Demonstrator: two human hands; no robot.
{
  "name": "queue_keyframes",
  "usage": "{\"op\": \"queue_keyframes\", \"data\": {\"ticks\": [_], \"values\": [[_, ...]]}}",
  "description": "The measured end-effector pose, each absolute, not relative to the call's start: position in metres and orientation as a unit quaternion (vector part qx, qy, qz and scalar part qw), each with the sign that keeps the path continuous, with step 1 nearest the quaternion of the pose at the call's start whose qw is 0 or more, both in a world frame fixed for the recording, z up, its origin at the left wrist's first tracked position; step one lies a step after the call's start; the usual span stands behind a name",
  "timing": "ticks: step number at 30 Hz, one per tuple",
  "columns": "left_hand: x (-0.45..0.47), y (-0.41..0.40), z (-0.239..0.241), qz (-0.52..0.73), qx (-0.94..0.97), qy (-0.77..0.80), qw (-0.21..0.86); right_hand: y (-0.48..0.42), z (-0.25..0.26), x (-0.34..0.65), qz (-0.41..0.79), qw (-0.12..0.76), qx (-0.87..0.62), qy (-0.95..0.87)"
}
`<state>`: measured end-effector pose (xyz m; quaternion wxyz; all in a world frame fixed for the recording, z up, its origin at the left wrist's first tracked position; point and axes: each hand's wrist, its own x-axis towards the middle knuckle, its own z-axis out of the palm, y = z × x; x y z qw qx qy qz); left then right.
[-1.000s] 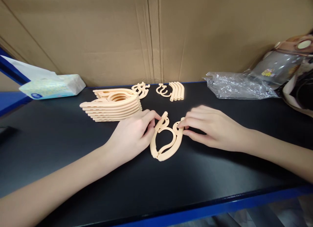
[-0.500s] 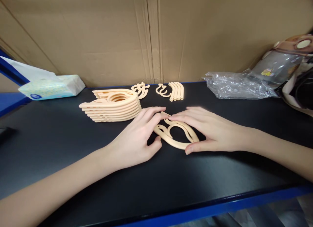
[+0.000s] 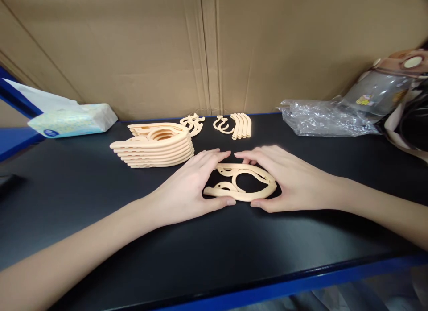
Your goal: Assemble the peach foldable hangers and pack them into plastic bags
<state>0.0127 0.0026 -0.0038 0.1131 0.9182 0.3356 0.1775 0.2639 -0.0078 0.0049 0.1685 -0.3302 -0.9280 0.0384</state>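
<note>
A folded peach plastic hanger (image 3: 241, 182) lies flat on the black table (image 3: 100, 221), long side left to right. My left hand (image 3: 190, 186) cups its left end, thumb at the near edge and fingers over the far edge. My right hand (image 3: 289, 179) cups the right end the same way. Both hands touch and hold the hanger between them.
A stack of several folded peach hangers (image 3: 155, 145) sits behind my left hand. Loose hook pieces (image 3: 193, 122) and curved arm pieces (image 3: 241, 125) lie near the cardboard wall. A tissue pack (image 3: 72, 119) is far left; a crumpled plastic bag (image 3: 321, 118) and a helmet-like object (image 3: 384, 90) far right.
The hanger turned from lying lengthwise toward me to lying crosswise and folded flat. Both hands shifted from its upper tips to cupping its two ends.
</note>
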Motion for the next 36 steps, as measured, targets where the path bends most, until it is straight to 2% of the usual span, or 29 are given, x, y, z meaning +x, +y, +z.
{"op": "queue_keyframes", "data": {"ticks": [5,9,11,16,23,36], "values": [[0.013,0.001,0.002,0.199,0.924,0.317,0.077,-0.008,0.005,0.263,0.082,0.204,-0.329,-0.918],[0.01,-0.002,0.01,0.232,0.928,0.29,-0.035,-0.002,0.007,0.266,0.217,0.284,-0.394,-0.847],[0.008,-0.002,0.013,0.239,0.926,0.283,-0.069,0.001,0.009,0.267,0.294,0.298,-0.422,-0.804],[0.006,0.0,0.014,0.235,0.925,0.293,-0.064,0.006,0.013,0.266,0.446,0.286,-0.414,-0.74],[0.006,-0.002,0.014,0.232,0.921,0.313,-0.025,0.004,0.012,0.264,0.483,0.303,-0.426,-0.703],[0.007,0.0,0.012,0.217,0.927,0.307,0.011,0.005,0.011,0.265,0.487,0.279,-0.432,-0.706]]}}
